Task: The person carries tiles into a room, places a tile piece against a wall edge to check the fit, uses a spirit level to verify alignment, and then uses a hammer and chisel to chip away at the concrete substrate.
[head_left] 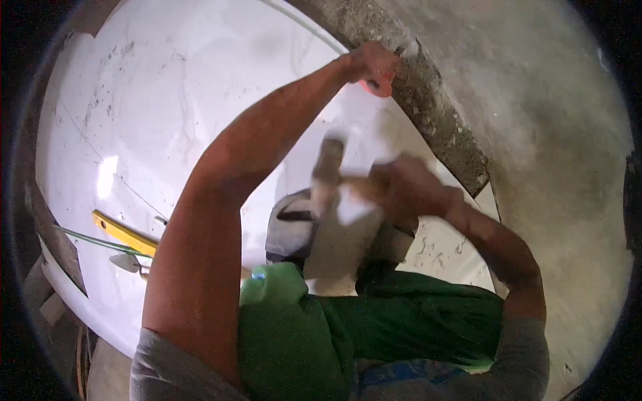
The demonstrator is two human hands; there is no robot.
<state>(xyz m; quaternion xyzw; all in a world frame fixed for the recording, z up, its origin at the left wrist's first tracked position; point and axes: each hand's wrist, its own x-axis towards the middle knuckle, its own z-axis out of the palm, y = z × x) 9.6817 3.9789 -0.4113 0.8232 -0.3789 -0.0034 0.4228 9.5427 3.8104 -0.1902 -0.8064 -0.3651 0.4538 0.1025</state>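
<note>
My left hand (374, 61) is stretched far forward, closed around a chisel with an orange hand guard (380, 88). The chisel's dark end points at the rough, broken strip (431, 100) where the floor meets the wall. Closer to my body, my right hand (411, 187) grips a hammer by its wooden handle (361, 186). The hammer head (329, 157) stands to the left of that hand, above the floor and apart from the chisel. Motion smears the hammer and right hand. Glossy white tiles (267, 50) spread beneath both hands.
A grey plastered wall (548, 127) rises along the right. To the left lie a yellow spirit level (124, 232), a green cord (83, 235) and a small trowel (125, 262). My shoes (292, 224) are on the tiles below the hammer.
</note>
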